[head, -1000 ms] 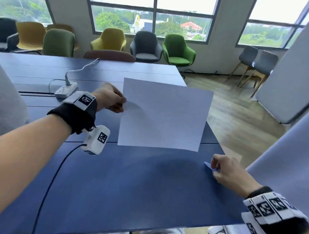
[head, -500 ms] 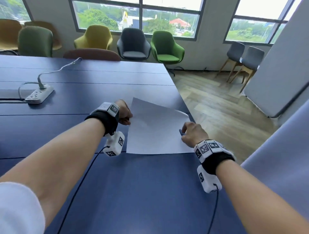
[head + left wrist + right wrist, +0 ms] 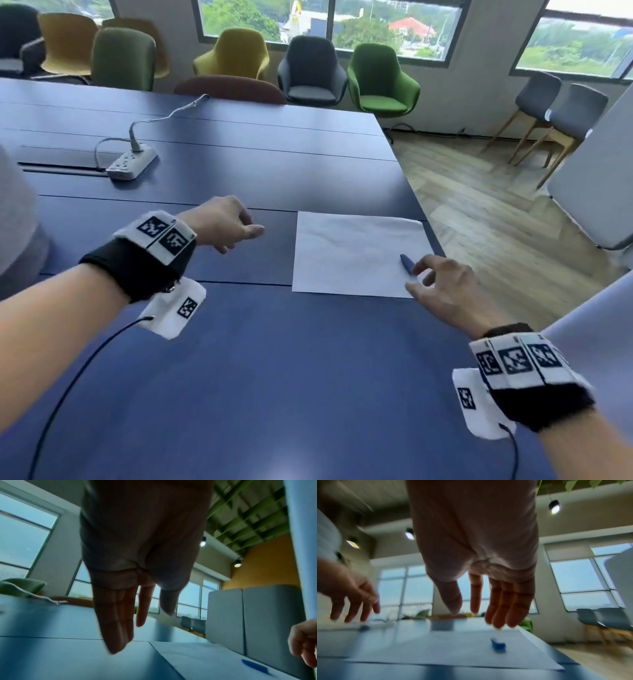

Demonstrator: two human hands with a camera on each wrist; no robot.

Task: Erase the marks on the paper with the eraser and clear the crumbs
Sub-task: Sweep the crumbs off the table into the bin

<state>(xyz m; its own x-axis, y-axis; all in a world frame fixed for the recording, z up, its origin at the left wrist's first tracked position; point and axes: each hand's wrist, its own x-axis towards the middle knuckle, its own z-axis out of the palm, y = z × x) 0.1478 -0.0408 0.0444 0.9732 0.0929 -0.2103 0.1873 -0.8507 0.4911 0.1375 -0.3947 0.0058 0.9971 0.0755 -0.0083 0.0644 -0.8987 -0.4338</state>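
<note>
In the head view, the sheet of paper [image 3: 359, 253] lay flat on the blue counter [image 3: 274, 377], right of the frame's centre, its right edge close to the counter's edge. The blue eraser [image 3: 407, 264] lay on the paper near its lower right corner. The right hand [image 3: 445, 291] hovered at that corner with fingers spread and relaxed, holding nothing; its fingertips were just beside the eraser, and this view could not settle whether they touched it. The left hand [image 3: 222, 222] was left of the paper and apart from it, fingers loosely curled and holding nothing.

The right wrist view settled the doubt: the eraser [image 3: 498, 644] sat alone on the paper [image 3: 453, 651] in the lower middle of the frame, with the right hand's straight fingers [image 3: 505, 608] above it and clear of it. The left hand [image 3: 351, 595] showed at the frame's left edge, fingers hanging apart.

The left wrist view showed the left hand's fingers [image 3: 116, 622] pointing straight down above the bare counter [image 3: 51, 655], the paper's corner [image 3: 197, 660] at lower right with the eraser [image 3: 255, 667] on it, and part of the right hand [image 3: 305, 645] at the right edge.

Only the head view showed the white power strip [image 3: 132, 161] at upper left and the row of coloured chairs [image 3: 308, 68] under the windows. No marks or crumbs could be made out on the paper.
</note>
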